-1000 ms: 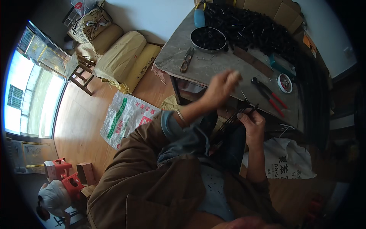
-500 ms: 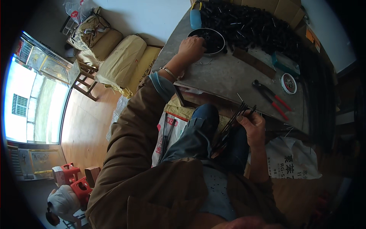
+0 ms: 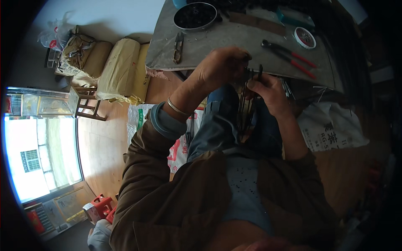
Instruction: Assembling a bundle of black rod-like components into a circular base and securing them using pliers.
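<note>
By the table [image 3: 234, 42], your right hand [image 3: 270, 93] grips black rods [image 3: 243, 102]; your left hand [image 3: 226, 65], hold unclear, is at their tips; tabletop black pieces [image 3: 195, 16] remain.

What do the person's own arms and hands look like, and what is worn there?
The gloveless left hand has a thin silvery wrist bangle; its brown fabric sleeve has a folded blue-grey cuff. The gloveless right hand shows no bangle; the right sleeve is brown too.

Rods [image 3: 241, 112]: several, black, slender, loosely bunched lengthwise, running near to far, right of centre.
</note>
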The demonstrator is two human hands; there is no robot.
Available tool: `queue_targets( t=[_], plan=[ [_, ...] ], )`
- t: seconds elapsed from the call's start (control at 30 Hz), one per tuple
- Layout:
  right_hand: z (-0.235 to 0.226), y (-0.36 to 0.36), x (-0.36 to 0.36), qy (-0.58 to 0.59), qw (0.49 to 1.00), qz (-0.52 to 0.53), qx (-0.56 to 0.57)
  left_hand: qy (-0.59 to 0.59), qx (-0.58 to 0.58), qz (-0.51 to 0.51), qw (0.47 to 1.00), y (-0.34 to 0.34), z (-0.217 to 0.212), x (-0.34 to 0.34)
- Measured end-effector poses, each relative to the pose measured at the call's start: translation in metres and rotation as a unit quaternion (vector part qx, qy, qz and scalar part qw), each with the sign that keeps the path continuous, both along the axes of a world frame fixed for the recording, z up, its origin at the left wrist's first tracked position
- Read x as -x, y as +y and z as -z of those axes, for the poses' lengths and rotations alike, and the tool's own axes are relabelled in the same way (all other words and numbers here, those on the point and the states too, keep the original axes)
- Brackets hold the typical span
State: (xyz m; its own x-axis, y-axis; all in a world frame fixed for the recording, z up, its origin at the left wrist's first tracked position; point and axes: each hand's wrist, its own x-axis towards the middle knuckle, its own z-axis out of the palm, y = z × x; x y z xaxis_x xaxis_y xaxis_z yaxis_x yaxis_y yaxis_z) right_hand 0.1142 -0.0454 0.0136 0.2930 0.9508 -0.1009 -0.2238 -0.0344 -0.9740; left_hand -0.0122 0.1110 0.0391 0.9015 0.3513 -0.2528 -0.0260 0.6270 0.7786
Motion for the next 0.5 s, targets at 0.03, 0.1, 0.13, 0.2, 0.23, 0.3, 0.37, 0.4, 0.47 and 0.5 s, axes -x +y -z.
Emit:
queue_targets(
  t=[0.03,0.1,0.13,0.2,0.23,0.3,0.37,0.4,0.47,0.5],
  plan=[
    [0.001,-0.002,0.001,-0.014,1.0,-0.017,-0.009,-0.033,0.064,0.001,0.997,-0.005,0.009,-0.001],
    [0.003,-0.007,0.001,-0.029,0.999,-0.032,-0.02,-0.048,0.085,0.009,0.995,-0.017,0.009,0.0],
    [0.003,-0.01,0.001,-0.03,0.999,-0.036,-0.018,-0.064,0.104,0.013,0.992,-0.022,0.009,0.001],
    [0.004,-0.014,0.003,-0.031,0.999,-0.04,-0.018,-0.062,0.099,0.017,0.993,-0.03,0.005,0.002],
    [0.004,-0.016,0.004,-0.028,0.999,-0.031,-0.017,-0.06,0.096,0.019,0.993,-0.033,0.003,0.002],
    [0.004,-0.019,0.006,-0.025,0.999,-0.021,-0.019,-0.066,0.098,0.024,0.993,-0.037,0.004,0.004],
    [0.004,-0.021,0.006,-0.012,1.0,-0.017,-0.018,-0.072,0.1,0.029,0.992,-0.04,0.004,0.005],
    [0.004,-0.022,0.006,-0.012,1.0,-0.017,-0.02,-0.074,0.1,0.032,0.992,-0.041,0.004,0.005],
    [0.005,-0.023,0.003,-0.006,0.999,-0.032,-0.006,-0.076,0.099,0.036,0.992,-0.042,0.003,0.004],
    [0.005,-0.024,0.002,-0.006,0.999,-0.031,-0.007,-0.07,0.1,0.027,0.992,-0.043,0.002,0.003]
  ],
)
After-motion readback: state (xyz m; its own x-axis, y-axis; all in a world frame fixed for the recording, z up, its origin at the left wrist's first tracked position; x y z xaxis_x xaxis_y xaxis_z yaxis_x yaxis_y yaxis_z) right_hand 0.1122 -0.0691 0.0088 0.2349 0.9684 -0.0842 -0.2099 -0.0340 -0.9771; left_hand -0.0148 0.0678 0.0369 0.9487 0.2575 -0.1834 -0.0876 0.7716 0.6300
